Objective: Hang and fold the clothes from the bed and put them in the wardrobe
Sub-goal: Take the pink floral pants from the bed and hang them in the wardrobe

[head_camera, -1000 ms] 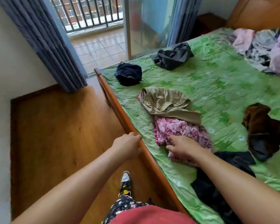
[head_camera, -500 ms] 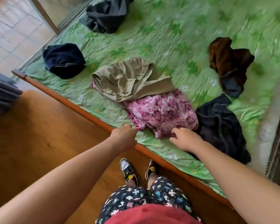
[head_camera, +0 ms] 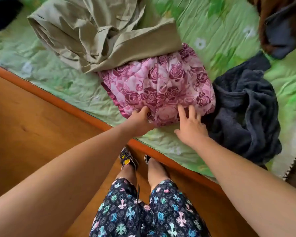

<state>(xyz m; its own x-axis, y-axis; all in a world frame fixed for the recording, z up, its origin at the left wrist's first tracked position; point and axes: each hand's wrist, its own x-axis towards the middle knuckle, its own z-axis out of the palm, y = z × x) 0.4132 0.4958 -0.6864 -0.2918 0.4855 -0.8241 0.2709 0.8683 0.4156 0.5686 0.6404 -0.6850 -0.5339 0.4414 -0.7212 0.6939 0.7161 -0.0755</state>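
Fingers [head_camera: 144,110] of your left hand [head_camera: 138,119] now curl round the near corner of the pink rose-printed folded garment [head_camera: 161,86], off the orange wooden bed rail [head_camera: 67,105]. Your right hand [head_camera: 190,127] lies spread on it (lifting looks next). The garment rests near the edge of the green quilted bed [head_camera: 212,31], its far end under a crumpled khaki garment [head_camera: 101,31].

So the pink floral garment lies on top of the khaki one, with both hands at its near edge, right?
Wrong way round: the head view shows the khaki garment lying over the far end of the pink floral garment. The left hand and right hand are indeed at its near edge.
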